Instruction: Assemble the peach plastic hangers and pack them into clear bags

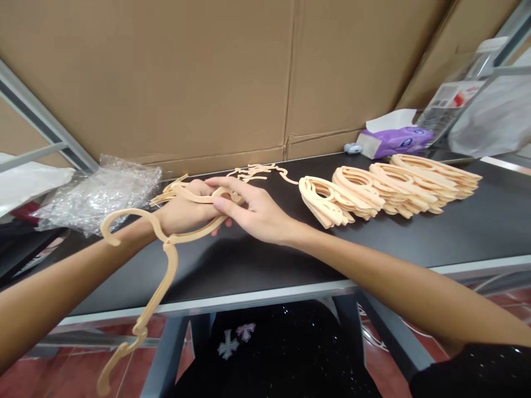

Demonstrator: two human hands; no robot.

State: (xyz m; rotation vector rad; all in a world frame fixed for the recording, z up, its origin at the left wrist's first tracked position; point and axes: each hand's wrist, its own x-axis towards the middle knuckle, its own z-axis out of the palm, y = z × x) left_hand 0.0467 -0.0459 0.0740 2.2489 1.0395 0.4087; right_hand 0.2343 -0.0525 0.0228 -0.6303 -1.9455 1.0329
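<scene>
Beige jointed plastic hanger [169,245] held above the black-topped bench [265,271]

The right hand [257,213] is closed, its thumb and fingers pinching the hanger's rounded end. The left hand [186,213] is partly covered; I cannot tell its grip. Stacked flat beige hangers [398,190] lie rightward, crumpled clear plastic film [120,185] leftward.

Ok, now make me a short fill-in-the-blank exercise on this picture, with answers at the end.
1. The right hand grips a hanger whose hook overlaps the ____ forearm in the picture.
2. The stacked hangers lie on the person's ____ side of the table.
3. The tissue packet is ____ in color.
4. The brown panels behind the table are made of ____.

Missing words: left; right; purple; cardboard.
</scene>
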